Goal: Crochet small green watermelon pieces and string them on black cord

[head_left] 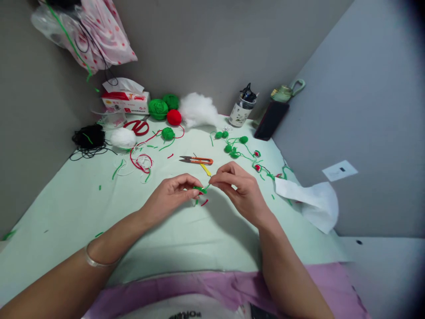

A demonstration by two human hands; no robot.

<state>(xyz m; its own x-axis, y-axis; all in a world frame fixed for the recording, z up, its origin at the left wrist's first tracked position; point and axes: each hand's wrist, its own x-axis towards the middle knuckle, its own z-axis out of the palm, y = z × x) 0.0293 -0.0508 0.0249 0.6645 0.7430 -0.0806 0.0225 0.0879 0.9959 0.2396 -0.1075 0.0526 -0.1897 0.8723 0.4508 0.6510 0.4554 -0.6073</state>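
Observation:
My left hand point(174, 192) pinches a small green crocheted piece point(200, 189) just above the pale green table point(66, 212). My right hand point(237, 186) is closed in a pinch at the same piece, fingertips almost meeting those of the left, gripping its green yarn end. A short red scrap point(204, 202) lies under the hands. Orange thread snips point(196, 160) and a yellow tool point(206, 169) lie just beyond my fingers.
Green yarn balls point(158, 108), a red ball point(174, 117), white stuffing point(197, 110), a tissue box point(126, 101), red scissors point(138, 127), black cord point(89, 137), small green crocheted pieces point(234, 148), a cup of tools point(241, 111), a phone point(270, 120), white paper point(308, 197).

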